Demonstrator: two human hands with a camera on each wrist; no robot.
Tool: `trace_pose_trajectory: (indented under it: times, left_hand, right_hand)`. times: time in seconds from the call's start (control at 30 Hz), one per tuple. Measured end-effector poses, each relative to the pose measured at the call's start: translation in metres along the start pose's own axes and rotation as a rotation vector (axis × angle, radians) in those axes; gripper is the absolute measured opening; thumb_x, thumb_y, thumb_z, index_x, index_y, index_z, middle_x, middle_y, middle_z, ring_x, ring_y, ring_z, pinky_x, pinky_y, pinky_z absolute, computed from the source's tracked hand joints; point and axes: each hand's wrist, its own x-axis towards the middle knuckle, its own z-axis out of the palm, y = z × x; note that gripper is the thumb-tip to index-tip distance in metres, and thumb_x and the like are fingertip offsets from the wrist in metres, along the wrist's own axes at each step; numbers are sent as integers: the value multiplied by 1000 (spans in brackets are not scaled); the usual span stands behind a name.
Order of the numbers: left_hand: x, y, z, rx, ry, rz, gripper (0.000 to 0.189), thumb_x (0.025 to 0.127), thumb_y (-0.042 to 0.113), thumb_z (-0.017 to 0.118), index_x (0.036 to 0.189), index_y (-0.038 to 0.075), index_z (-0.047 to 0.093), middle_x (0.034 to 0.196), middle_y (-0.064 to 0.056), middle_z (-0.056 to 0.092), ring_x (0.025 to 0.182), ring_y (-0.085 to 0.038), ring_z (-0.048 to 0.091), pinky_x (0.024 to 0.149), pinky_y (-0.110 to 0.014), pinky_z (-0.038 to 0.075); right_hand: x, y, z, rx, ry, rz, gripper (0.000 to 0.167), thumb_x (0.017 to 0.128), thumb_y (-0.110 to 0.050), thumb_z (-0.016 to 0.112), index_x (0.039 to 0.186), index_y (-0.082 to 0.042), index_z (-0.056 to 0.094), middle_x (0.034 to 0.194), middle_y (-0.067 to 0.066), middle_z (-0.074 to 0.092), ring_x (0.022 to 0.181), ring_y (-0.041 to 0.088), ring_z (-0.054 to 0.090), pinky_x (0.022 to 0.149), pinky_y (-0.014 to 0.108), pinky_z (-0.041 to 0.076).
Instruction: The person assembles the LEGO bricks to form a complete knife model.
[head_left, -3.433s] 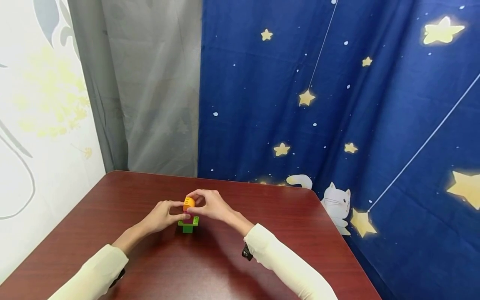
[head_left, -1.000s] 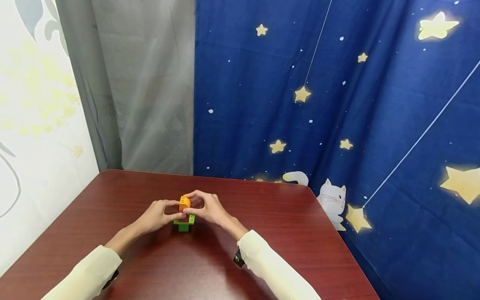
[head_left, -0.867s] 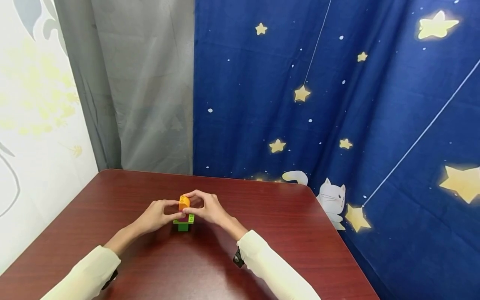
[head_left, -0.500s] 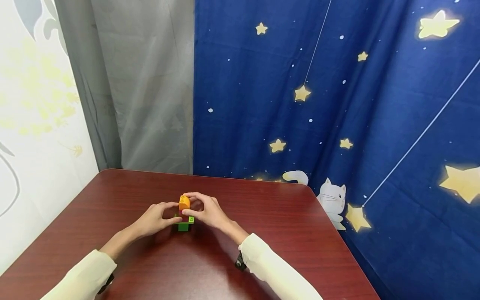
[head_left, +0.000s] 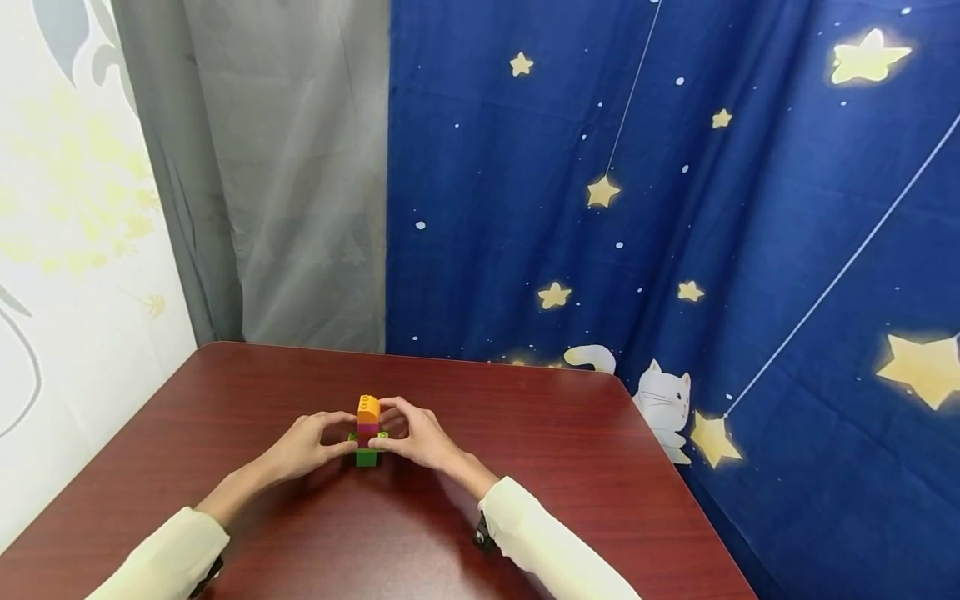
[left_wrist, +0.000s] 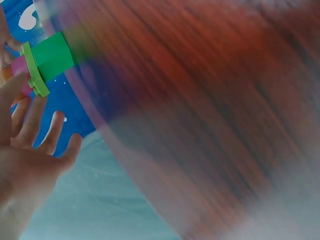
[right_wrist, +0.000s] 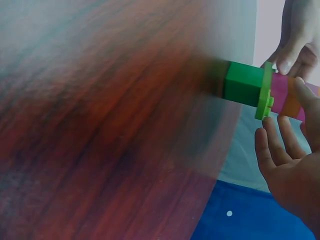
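Note:
A tower of toy building bricks (head_left: 367, 431) stands upright on the table. Its base is a green brick (right_wrist: 244, 82) under a wider lime plate (right_wrist: 264, 95); magenta and orange bricks rise above, topped by a rounded orange brick (head_left: 368, 410). My left hand (head_left: 300, 446) holds the tower's left side, thumb low near the lime plate and index finger higher up. From the right, my right hand (head_left: 423, 437) grips it, thumb across the front and index finger behind the upper bricks. In both wrist views the remaining fingers spread loosely beside the tower.
The dark red wooden table (head_left: 480, 517) has its far edge beyond the tower. A grey curtain (head_left: 307, 183) and a blue star-patterned curtain (head_left: 510, 183) hang behind it. A pale patterned panel (head_left: 90, 250) stands at the left.
Both hands have slid lower along the tower, leaving more of the orange and magenta bricks showing. The left thumb has shifted from the front to the left side. The tower stays in place.

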Motion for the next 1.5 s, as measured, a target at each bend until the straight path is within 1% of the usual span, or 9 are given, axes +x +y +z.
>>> trace_pose_trajectory:
  times: [0.1, 0.3, 0.47, 0.63, 0.83, 0.97, 1.13, 1.3, 1.5]
  left_hand:
    - [1, 1, 2, -8, 0, 2, 40, 93, 27, 80, 126, 6, 70, 119, -9, 74, 111, -31, 70, 93, -56, 55]
    - [7, 7, 5, -72, -13, -10, 40, 96, 29, 77, 128, 6, 69, 115, -7, 76, 109, -30, 72, 94, -56, 55]
    - [13, 13, 10, -114, -16, -31, 43, 98, 31, 75, 131, 5, 67, 111, -3, 76, 110, -29, 70, 96, -57, 53]
    - [18, 20, 18, -152, -19, -27, 49, 98, 31, 75, 137, 2, 63, 107, -1, 77, 107, -26, 72, 93, -53, 55]
    - [26, 29, 27, -141, -21, 27, 62, 94, 31, 79, 145, 2, 57, 105, 3, 77, 111, -25, 70, 95, -54, 52]
    - [32, 33, 32, -131, -45, 62, 64, 94, 27, 80, 147, 2, 55, 106, 3, 77, 113, -26, 69, 95, -53, 52]
    - [39, 38, 39, -118, -82, 76, 63, 95, 26, 79, 147, 0, 54, 104, 3, 77, 110, -23, 70, 95, -50, 52]
    - [45, 42, 46, -128, -121, 58, 63, 96, 26, 77, 146, -4, 53, 103, 4, 77, 106, -19, 70, 95, -50, 52]
    - [50, 47, 53, -143, -169, 50, 63, 97, 27, 76, 144, -9, 53, 97, 7, 76, 95, -11, 66, 90, -44, 52]
  right_hand:
    - [-3, 4, 1, -1, -17, 15, 48, 93, -22, 81, 134, -14, 58, 116, 4, 75, 101, 10, 73, 86, 31, 60]
    - [-6, 6, -5, -1, 26, 2, 43, 95, -20, 78, 132, -14, 57, 110, 3, 76, 94, 1, 70, 82, 23, 58]
    - [-10, 7, -14, 62, 67, 12, 50, 95, -15, 78, 136, -14, 49, 107, 7, 77, 91, 5, 72, 83, 25, 59]
    - [-17, 10, -21, 97, 95, 77, 52, 96, -17, 78, 136, -14, 45, 103, 8, 78, 86, 6, 74, 79, 22, 58]
    - [-25, 16, -30, 94, 119, 151, 49, 99, -24, 75, 136, -8, 47, 104, 7, 79, 88, 8, 75, 76, 22, 57]
    - [-29, 20, -36, 104, 133, 188, 44, 99, -24, 74, 135, -11, 51, 104, 7, 79, 84, 12, 75, 69, 23, 57]
    - [-37, 25, -40, 140, 143, 229, 44, 97, -24, 77, 135, -17, 56, 112, 7, 78, 85, 12, 75, 67, 23, 57]
    - [-46, 30, -45, 145, 113, 253, 58, 92, -22, 83, 143, -17, 56, 124, 7, 73, 91, 16, 75, 74, 21, 57]
    - [-53, 40, -44, 114, 84, 286, 64, 92, -21, 83, 148, -13, 54, 131, 6, 69, 89, 12, 75, 74, 22, 58]
